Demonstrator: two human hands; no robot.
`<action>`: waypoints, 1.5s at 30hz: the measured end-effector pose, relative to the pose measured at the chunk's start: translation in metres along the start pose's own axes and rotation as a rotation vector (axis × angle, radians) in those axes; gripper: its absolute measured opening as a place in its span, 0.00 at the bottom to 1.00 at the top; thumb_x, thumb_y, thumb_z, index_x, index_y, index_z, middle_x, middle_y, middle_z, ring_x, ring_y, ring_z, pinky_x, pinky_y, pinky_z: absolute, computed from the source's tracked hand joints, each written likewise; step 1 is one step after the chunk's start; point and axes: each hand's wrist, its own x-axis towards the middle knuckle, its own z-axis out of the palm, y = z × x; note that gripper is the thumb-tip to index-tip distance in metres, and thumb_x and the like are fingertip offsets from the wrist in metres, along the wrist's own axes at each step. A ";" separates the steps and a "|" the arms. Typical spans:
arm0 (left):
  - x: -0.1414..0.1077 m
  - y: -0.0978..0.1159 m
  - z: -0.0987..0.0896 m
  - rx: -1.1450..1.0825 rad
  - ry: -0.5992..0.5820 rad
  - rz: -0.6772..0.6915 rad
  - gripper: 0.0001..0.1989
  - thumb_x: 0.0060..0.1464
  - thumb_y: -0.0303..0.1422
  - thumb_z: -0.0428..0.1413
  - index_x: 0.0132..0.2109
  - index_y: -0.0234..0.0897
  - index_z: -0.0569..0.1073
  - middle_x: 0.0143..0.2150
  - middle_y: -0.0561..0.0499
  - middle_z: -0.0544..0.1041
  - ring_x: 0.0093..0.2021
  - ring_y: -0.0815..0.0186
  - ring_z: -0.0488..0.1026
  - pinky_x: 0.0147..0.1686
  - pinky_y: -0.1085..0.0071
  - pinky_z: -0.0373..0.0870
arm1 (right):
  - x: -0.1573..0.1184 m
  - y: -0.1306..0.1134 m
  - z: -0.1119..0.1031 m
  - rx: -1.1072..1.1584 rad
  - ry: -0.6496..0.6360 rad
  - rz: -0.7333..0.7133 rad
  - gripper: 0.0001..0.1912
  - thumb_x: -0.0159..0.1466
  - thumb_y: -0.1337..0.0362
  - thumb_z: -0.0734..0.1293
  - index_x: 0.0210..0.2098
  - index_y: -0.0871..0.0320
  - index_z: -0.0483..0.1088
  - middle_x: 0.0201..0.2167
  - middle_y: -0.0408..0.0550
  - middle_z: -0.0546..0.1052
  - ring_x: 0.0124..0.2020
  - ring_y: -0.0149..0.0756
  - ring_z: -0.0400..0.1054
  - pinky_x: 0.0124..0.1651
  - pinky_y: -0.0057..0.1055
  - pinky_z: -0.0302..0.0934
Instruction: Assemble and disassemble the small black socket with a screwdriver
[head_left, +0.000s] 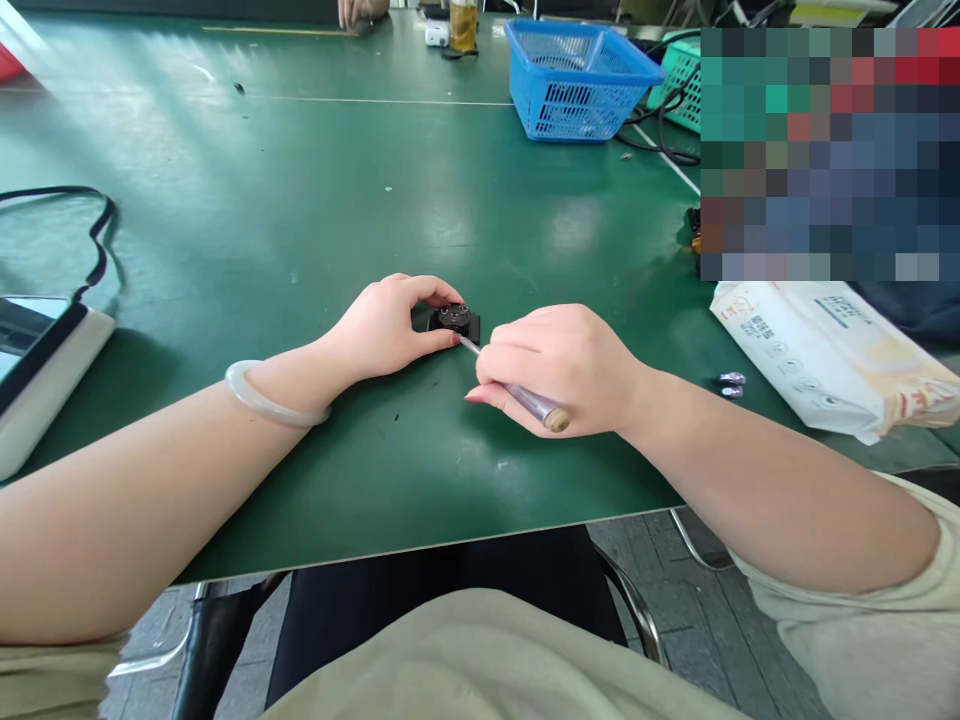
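Note:
A small black round part (454,318) rests on a dark block on the green table (322,220). My left hand (390,325) holds the part between thumb and fingers, from its left side. In my right hand (559,370) is a slim tool (532,402) with a purplish-grey handle and a tan end. Its thin tip points up and left and meets the near edge of the black part, close to my left thumb. The fingers of my right hand are wrapped round the handle. Fine details of the black part are too small to make out.
At the back stand a blue basket (577,85), a green basket (679,75) with black cables, and a jar (463,25). A white packet (832,360) and small shiny pieces (731,385) lie right. A white device (60,380) with a strap is left. Another person's hand (362,12) shows far back.

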 end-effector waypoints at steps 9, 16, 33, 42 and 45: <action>-0.001 0.001 0.000 0.010 -0.010 0.003 0.18 0.51 0.45 0.61 0.47 0.43 0.79 0.46 0.51 0.81 0.49 0.55 0.75 0.52 0.60 0.71 | -0.004 0.011 -0.001 0.339 0.202 0.194 0.12 0.68 0.58 0.66 0.29 0.55 0.70 0.24 0.40 0.72 0.23 0.29 0.63 0.29 0.29 0.56; 0.000 -0.002 0.000 0.021 -0.004 -0.009 0.18 0.51 0.44 0.61 0.48 0.44 0.79 0.48 0.50 0.81 0.50 0.54 0.75 0.52 0.60 0.71 | 0.000 0.017 -0.007 0.603 0.456 0.555 0.24 0.67 0.44 0.66 0.25 0.56 0.72 0.22 0.42 0.69 0.24 0.30 0.63 0.29 0.32 0.58; 0.000 -0.002 0.000 0.033 -0.015 -0.007 0.20 0.51 0.46 0.60 0.49 0.43 0.79 0.49 0.50 0.81 0.51 0.54 0.75 0.52 0.60 0.70 | -0.011 0.061 0.015 0.920 0.381 0.802 0.21 0.57 0.47 0.76 0.28 0.53 0.66 0.19 0.37 0.64 0.20 0.29 0.59 0.23 0.30 0.59; 0.000 -0.001 0.000 0.024 -0.024 -0.003 0.19 0.52 0.45 0.60 0.49 0.45 0.79 0.48 0.51 0.81 0.51 0.55 0.74 0.52 0.60 0.70 | -0.012 0.065 0.018 0.948 0.377 0.822 0.23 0.56 0.44 0.76 0.27 0.52 0.64 0.17 0.36 0.63 0.18 0.29 0.58 0.21 0.30 0.57; 0.000 -0.001 0.000 0.027 -0.019 -0.004 0.19 0.52 0.45 0.60 0.49 0.45 0.79 0.48 0.51 0.81 0.50 0.55 0.74 0.52 0.60 0.70 | -0.012 0.065 0.018 0.952 0.415 0.833 0.23 0.57 0.45 0.76 0.27 0.52 0.64 0.18 0.36 0.64 0.19 0.28 0.59 0.22 0.30 0.57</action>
